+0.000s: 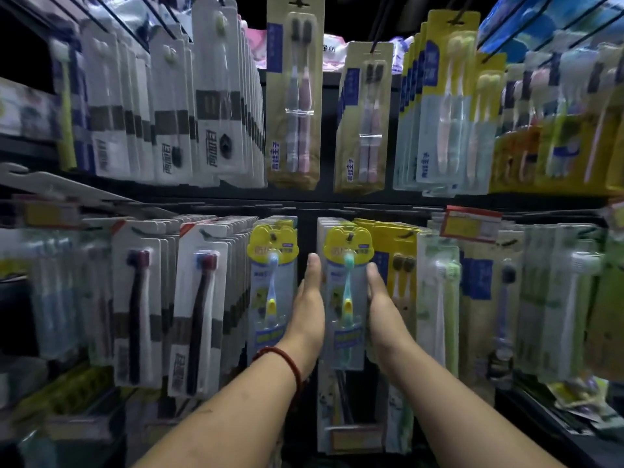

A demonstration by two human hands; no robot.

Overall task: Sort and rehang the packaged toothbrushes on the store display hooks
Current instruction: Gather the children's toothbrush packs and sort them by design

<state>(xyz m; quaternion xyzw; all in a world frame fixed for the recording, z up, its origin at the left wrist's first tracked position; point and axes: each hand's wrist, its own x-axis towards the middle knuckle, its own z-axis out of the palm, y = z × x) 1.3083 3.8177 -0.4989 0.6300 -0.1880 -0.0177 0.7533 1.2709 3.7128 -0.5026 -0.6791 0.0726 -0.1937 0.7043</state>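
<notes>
While the teal toothbrush pack (347, 298) is hanging at the front of its stack on a lower-row hook (350, 236), we are pressing our left hand (309, 309) and right hand (383, 305) flat against its two sides, fingers straight and together.

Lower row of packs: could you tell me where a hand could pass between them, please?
Only the dark gap between the blue-brush pack and the teal-brush pack, where the left hand sits. White packs leftward and yellow packs rightward hang tightly stacked.
</notes>
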